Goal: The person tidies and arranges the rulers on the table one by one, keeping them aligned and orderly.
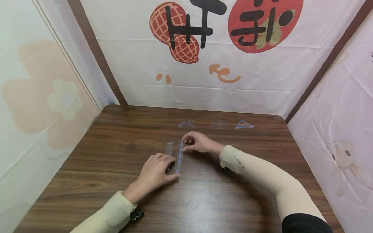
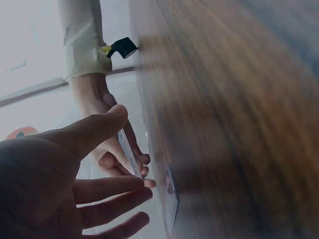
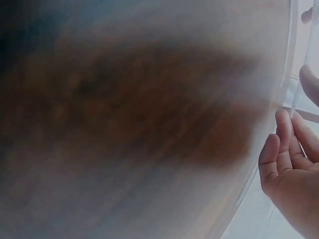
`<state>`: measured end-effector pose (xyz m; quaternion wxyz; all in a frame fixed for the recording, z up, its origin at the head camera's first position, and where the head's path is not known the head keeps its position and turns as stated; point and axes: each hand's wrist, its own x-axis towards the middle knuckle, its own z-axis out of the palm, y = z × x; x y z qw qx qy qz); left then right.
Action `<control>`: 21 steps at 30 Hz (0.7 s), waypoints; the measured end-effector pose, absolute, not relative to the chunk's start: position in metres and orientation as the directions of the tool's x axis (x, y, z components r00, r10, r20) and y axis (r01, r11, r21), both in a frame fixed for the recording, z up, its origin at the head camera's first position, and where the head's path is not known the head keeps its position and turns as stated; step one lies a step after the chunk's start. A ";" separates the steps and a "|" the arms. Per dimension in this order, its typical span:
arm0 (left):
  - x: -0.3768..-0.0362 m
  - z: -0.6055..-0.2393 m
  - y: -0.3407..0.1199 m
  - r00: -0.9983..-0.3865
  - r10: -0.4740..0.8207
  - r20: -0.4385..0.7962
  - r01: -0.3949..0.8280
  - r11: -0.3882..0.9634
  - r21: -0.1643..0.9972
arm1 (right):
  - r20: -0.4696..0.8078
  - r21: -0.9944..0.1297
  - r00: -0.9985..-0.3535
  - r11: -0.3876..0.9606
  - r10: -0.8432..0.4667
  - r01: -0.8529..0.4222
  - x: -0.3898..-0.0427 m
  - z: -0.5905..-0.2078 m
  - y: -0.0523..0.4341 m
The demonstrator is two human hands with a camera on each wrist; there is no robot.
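Note:
A clear ruler with a blue strip (image 1: 180, 154) is raised slightly above the table, between both hands. My left hand (image 1: 155, 171) grips its near part, thumb on one edge and fingers on the other; the left wrist view shows the ruler (image 2: 130, 154) edge-on beyond the thumb. At the far end my right hand (image 1: 201, 142) pinches it between thumb and fingers. In the right wrist view, the right hand's curled fingers (image 3: 284, 149) meet the ruler's end. A second clear ruler (image 1: 169, 148) lies on the table, partly hidden under the left hand.
Along the table's back lie a blue-marked protractor (image 1: 186, 124), a clear protractor (image 1: 220, 123) and a blue-marked set square (image 1: 243, 124). The brown wooden table (image 1: 116, 142) is bordered by printed cloth walls (image 1: 140, 87) behind and at both sides.

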<state>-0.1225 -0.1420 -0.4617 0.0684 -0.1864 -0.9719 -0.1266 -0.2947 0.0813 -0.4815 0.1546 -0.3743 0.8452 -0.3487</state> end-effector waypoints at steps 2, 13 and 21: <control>-0.122 -0.462 -0.142 -0.919 0.351 0.181 0.384 0.900 0.207 | -0.018 -0.706 -0.674 0.487 -0.738 -0.514 -0.294 -0.481 0.081; -0.121 -0.463 -0.141 -0.907 0.369 0.203 0.403 0.901 0.163 | -0.058 -0.692 -0.669 0.513 -0.741 -0.508 -0.295 -0.481 0.077; -0.122 -0.464 -0.142 -0.893 0.390 0.226 0.424 0.896 0.131 | -0.066 -0.678 -0.657 0.517 -0.751 -0.523 -0.297 -0.483 0.074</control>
